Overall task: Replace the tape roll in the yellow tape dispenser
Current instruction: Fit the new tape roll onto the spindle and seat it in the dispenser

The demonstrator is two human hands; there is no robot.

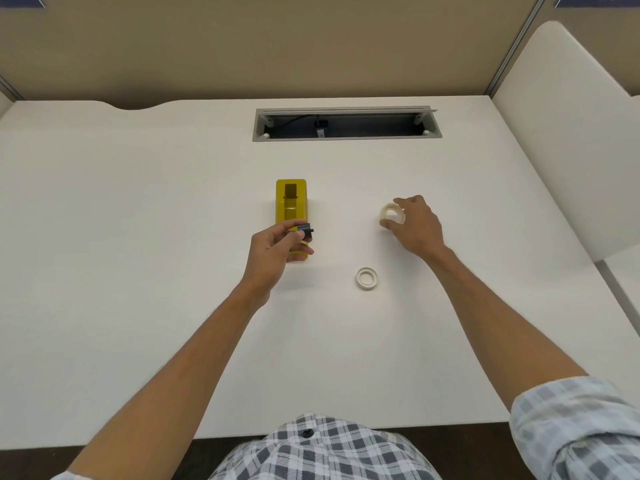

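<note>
The yellow tape dispenser (291, 202) stands on the white desk (138, 237) near the middle, its roll cavity empty. My left hand (273, 252) hovers over the dispenser's near end and pinches a small black spindle (305, 232) between thumb and fingers. To the right, my right hand (414, 225) closes its fingers around a cream tape roll (392, 213) tilted up off the desk. A white ring, a bare tape core or thin roll (366, 278), lies flat on the desk nearer to me, between my two arms.
A grey cable slot (346, 123) is cut into the desk at the back, with a black plug inside. A beige partition wall (277, 46) runs behind the desk. A white side panel (571, 133) rises at the right edge.
</note>
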